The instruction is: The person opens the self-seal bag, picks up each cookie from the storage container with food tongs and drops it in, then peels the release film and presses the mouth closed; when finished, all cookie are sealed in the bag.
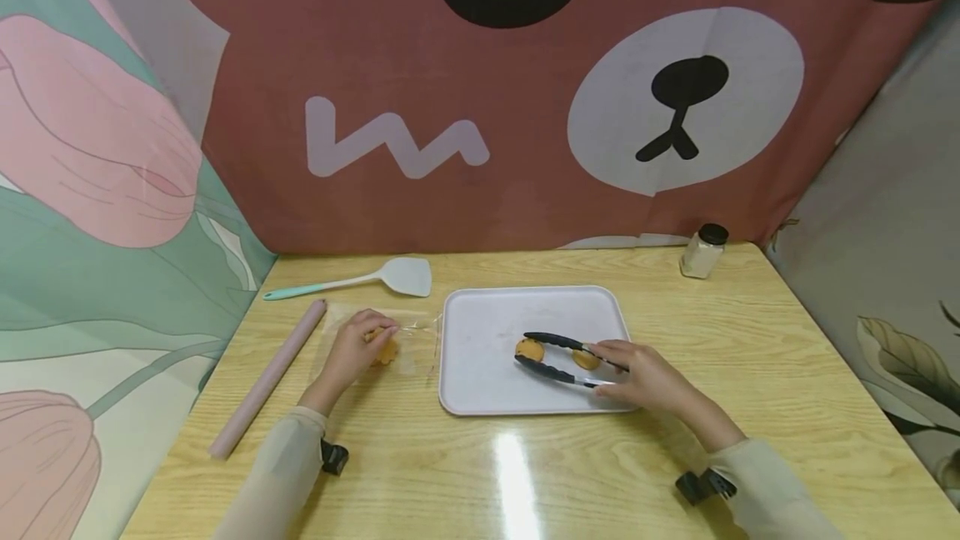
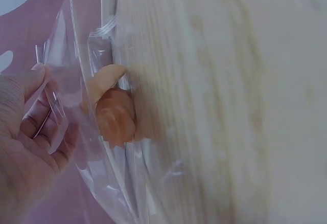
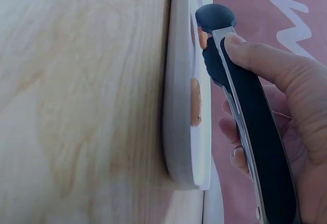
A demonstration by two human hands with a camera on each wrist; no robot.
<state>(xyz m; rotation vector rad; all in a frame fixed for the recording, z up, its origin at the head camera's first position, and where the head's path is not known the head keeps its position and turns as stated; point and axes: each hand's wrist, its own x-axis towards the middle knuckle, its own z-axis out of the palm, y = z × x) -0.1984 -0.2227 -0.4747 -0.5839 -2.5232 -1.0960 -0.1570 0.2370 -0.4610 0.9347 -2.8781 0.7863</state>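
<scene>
My left hand [image 1: 354,348] pinches the edge of a clear plastic bag [image 1: 416,348] lying left of the tray. Inside or under its film, an orange-brown scalloped piece [image 2: 116,116] and a paler curved piece [image 2: 104,81] show in the left wrist view; they look like cookies. My right hand [image 1: 648,377] grips black-and-metal tongs [image 1: 558,340] over the white tray [image 1: 480,394]. Between the tong tips is a round golden cookie [image 1: 530,350]; whether both tips touch it I cannot tell. Another round cookie [image 1: 585,359] lies on the tray, nearer the hand and partly hidden.
A white spatula [image 1: 405,276] with a mint handle lies behind the bag. At the left is a long pinkish roll [image 1: 270,377], set diagonally. A small jar [image 1: 703,251] with a black lid stands at the back right. A patterned cloth [image 1: 525,207] hangs behind the table.
</scene>
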